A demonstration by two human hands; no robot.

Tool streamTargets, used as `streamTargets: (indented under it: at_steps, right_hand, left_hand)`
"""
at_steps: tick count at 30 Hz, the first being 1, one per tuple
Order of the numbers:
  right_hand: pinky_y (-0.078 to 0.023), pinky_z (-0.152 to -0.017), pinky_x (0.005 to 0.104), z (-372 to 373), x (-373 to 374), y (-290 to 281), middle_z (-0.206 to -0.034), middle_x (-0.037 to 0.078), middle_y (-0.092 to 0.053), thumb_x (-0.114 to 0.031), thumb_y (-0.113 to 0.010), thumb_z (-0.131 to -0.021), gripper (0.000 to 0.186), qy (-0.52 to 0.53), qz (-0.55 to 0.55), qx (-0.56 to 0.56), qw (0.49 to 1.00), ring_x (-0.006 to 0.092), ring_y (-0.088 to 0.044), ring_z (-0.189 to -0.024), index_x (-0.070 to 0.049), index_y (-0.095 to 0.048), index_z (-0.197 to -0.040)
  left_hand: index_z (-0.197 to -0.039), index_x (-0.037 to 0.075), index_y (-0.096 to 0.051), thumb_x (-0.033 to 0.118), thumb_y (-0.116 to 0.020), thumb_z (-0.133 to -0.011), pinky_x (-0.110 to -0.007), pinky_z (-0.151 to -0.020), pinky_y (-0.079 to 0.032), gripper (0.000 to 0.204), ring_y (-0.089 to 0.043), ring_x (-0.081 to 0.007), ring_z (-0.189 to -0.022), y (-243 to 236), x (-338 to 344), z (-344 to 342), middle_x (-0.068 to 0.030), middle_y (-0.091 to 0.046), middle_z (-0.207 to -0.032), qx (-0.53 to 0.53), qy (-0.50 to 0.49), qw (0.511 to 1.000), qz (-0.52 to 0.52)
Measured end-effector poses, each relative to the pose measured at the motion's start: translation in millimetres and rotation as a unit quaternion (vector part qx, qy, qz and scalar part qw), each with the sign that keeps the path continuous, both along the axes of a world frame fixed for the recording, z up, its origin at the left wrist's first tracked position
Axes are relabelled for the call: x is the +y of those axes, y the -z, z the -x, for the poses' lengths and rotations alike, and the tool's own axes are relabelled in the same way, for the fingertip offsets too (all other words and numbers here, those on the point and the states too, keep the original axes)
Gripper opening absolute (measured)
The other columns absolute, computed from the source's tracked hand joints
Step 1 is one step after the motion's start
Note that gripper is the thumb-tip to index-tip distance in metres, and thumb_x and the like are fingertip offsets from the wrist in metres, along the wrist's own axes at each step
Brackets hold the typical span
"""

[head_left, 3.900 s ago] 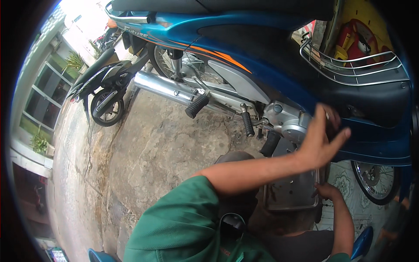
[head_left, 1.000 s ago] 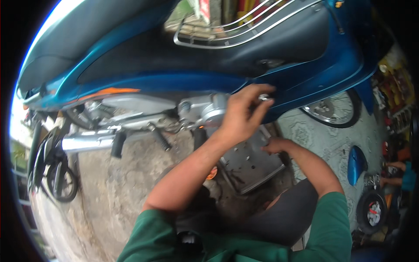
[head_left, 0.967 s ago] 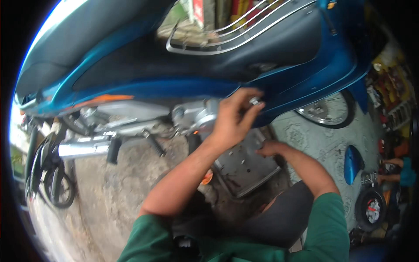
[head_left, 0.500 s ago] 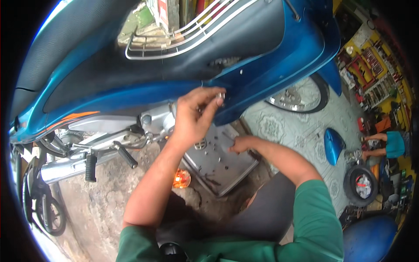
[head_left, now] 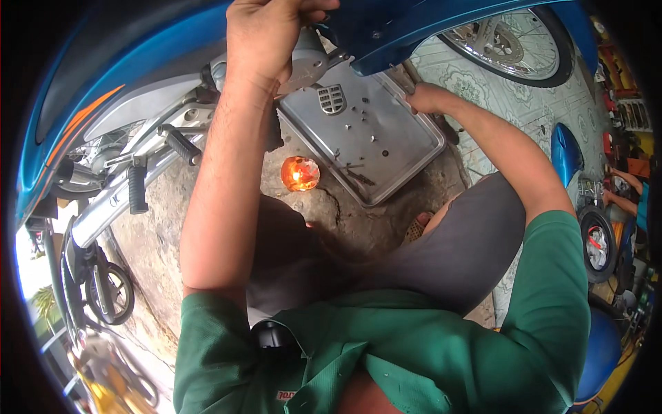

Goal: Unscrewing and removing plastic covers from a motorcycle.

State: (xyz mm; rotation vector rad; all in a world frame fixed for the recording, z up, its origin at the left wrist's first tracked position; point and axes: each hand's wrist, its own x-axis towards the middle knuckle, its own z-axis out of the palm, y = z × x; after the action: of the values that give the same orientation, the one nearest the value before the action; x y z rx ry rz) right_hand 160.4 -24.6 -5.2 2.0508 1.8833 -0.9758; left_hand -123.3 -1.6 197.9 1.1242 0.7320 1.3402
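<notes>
View dipped: left hand [head_left: 264, 43] high, beside silver metal engine casing [head_left: 308, 63]; grey rectangular metal tray [head_left: 408, 134] clearer for work; right hand [head_left: 429, 99] curled at rim (either grip: cannot tell).

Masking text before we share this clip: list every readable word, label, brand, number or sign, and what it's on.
Wording not copied out; locations only:
Green shirt, chest: small label with red lettering, partly legible.
Motorbike's silver exhaust: small dark mark, too small to read.
Metal tray: no lettering visible.
Right-edge background: too small and blurred.
</notes>
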Motion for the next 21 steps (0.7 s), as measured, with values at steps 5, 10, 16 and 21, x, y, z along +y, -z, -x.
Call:
streamTargets:
  at_steps: [5, 10, 16, 21]
  right_hand:
    - [-0.05, -0.077, 0.044, -5.2, -1.1, 4.5, -0.083, 0.02, -0.067, -0.052, -0.047, -0.095, 0.056, -0.066, -0.075, -0.018, 0.995, 0.0353, -0.065, -0.078, -0.001, -0.069, -0.088]
    - [-0.047, -0.084, 0.0486, -28.2, -22.8, 23.3, -0.099, 0.023, -0.065, -0.045, -0.032, -0.102, 0.051, -0.106, -0.232, 0.091, 0.963, 0.0413, -0.061, -0.097, -0.005, -0.062, -0.1]
    - [-0.048, -0.087, 0.0515, 1.6, -37.1, 17.4, -0.108, 0.023, -0.066, -0.049, -0.036, -0.098, 0.056, -0.122, -0.038, -0.092, 0.987, 0.0414, -0.062, -0.102, -0.001, -0.062, -0.111]
    - [-0.048, -0.087, 0.0514, -45.2, -50.1, 48.1, -0.109, 0.023, -0.066, -0.041, -0.039, -0.098, 0.051, -0.115, -0.012, -0.05, 0.992, 0.0408, -0.062, -0.104, 0.001, -0.065, -0.111]
  left_hand:
    - [-0.1, 0.006, -0.064, 0.026, -0.065, -0.093, -0.024, -0.063, -0.049, 0.021, -0.065, -0.0145, -0.069, -2.5, 8.0, 3.1, -0.0024, -0.066, -0.086, -0.002, -0.01, 1.0, 0.017]
    - [-0.116, -0.001, -0.061, 0.025, -0.065, -0.093, -0.025, -0.067, -0.051, 0.035, -0.068, -0.018, -0.078, -2.4, 6.3, -9.7, -0.0112, -0.067, -0.097, -0.003, 0.001, 1.0, 0.019]
    - [-0.119, 0.002, -0.061, 0.025, -0.064, -0.094, -0.026, -0.064, -0.051, 0.034, -0.067, -0.0169, -0.075, 9.1, 0.3, -5.8, -0.0078, -0.066, -0.095, 0.01, -0.007, 0.999, 0.033]
    - [-0.116, 0.004, -0.062, 0.024, -0.064, -0.094, -0.026, -0.064, -0.051, 0.03, -0.067, -0.0167, -0.074, 2.2, 3.6, -15.6, -0.0067, -0.066, -0.094, -0.006, 0.005, 0.999, 0.042]
